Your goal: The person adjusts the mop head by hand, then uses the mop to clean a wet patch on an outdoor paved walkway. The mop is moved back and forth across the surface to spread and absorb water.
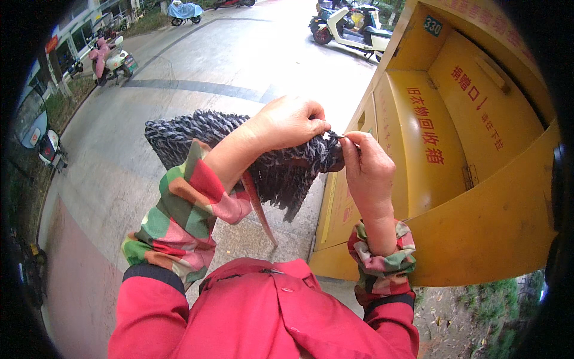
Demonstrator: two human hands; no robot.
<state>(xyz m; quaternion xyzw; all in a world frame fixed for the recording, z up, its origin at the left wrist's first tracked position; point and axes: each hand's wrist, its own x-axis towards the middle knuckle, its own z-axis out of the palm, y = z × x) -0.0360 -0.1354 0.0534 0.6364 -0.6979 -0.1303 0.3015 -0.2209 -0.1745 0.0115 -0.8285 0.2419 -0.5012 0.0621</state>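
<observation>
A bundle of dark and grey twisted yarn or cloth strands, like a mop head [197,132], spreads in front of me, its frayed ends hanging down. My left hand [293,121] pinches a dark strand at the bundle's right end. Close by on the right, my right hand [368,159] grips the same dark strand between thumb and fingertips. Between and just below the hands, the strands wrap around a brownish, rounded piece [335,164]. A reddish-brown stick [260,208] slants down from beneath my left forearm. Its upper part is hidden.
A large yellow metal clothes-collection bin [475,224] stands close on my right. Parked scooters stand farther off, a white one [352,29] at the top and a pink-covered one [107,60] at upper left. Paved ground [103,166] lies beneath.
</observation>
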